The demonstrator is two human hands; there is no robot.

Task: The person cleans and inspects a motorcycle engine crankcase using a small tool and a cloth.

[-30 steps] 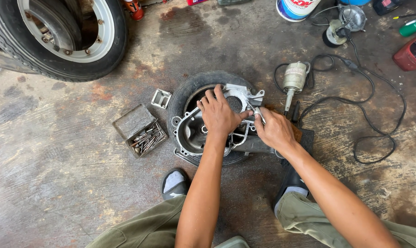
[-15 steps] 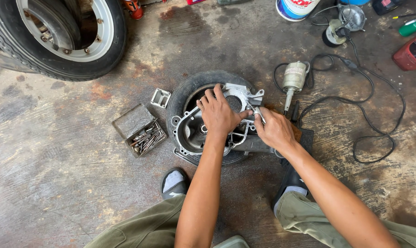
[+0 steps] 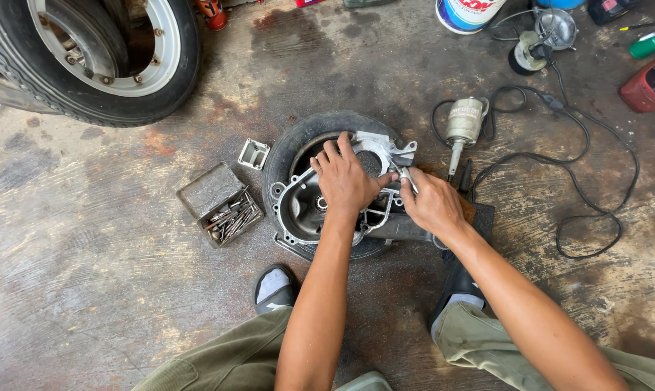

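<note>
The casing (image 3: 320,206), a grey metal engine cover, lay flat on a small tyre (image 3: 288,148) on the stained floor (image 3: 89,289), straight ahead of the seated person's knees. Its long axis ran from lower left to upper right, ending in a bracket-like lug at the top right. The left hand (image 3: 345,181) lay spread on top of it, palm down, fingers splayed over the upper rim, pressing rather than gripping. The right hand (image 3: 432,203) sat just beside, at the casing's right edge, its fingers curled round a thin metal tool (image 3: 407,177) that pointed up and left into the lug; what kind of tool it was could not be told, perhaps a small driver. So the working spot lay between the two hands, nearer the right.

To the left, close by the tyre, stood an open tin (image 3: 219,206) of bits and a small square part (image 3: 254,153). To the right lay a grinder (image 3: 463,127), its black cord (image 3: 595,181) looping wide over the floor. A wheel (image 3: 96,58) stood at the top left, well apart. Nothing lay across the casing save the hands.
</note>
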